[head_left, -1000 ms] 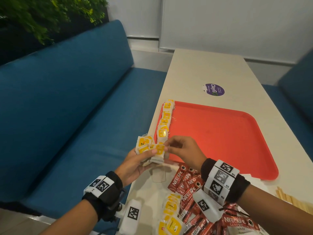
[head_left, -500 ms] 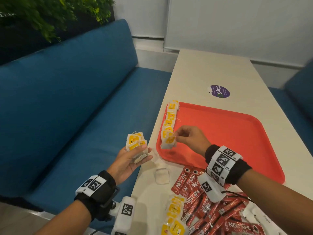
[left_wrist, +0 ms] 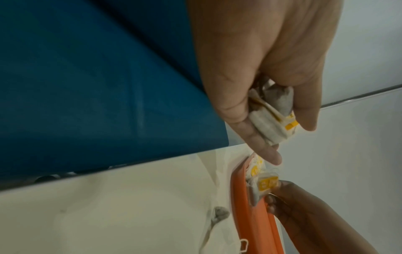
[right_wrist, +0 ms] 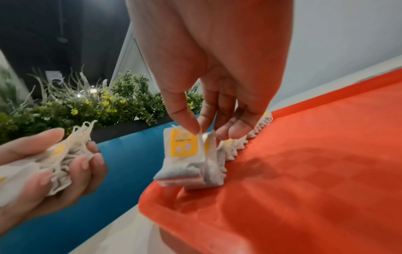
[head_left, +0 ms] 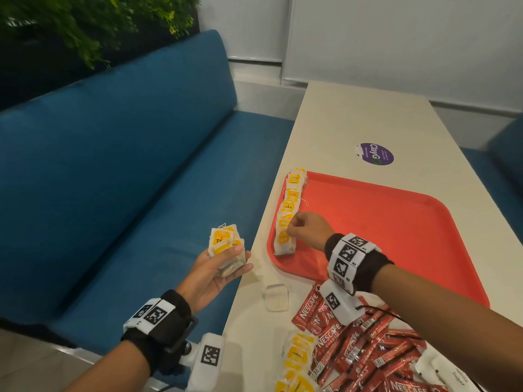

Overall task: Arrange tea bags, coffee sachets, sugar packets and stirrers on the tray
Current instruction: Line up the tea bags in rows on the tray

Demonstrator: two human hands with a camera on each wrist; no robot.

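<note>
Tea bag (right_wrist: 185, 159) pinched under my right fingers (right_wrist: 187, 120): white paper w/ yellow label, pale print on it. Tray (head_left: 396, 239) beneath them: plain orange-red. Bundle of tea bags (head_left: 225, 244) in my left fingers (head_left: 240, 250): same white + yellow. Coffee sachets (head_left: 353, 349) nr my right wrist: red w/ white lettering. Desk (head_left: 353, 117): cream, w/ a purple round sticker (head_left: 375, 153) beyond my right fingers. Seat (head_left: 113, 179) past my left fingers: blue. Wrist bands (head_left: 351, 256): black w/ black-and-white square markers.

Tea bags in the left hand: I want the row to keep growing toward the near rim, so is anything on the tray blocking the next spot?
Nothing visible does. The right hand pinches the nearest tea bag of the row; bare tray lies between it and the near rim. The left hand holds its tea bags off the table.
</note>
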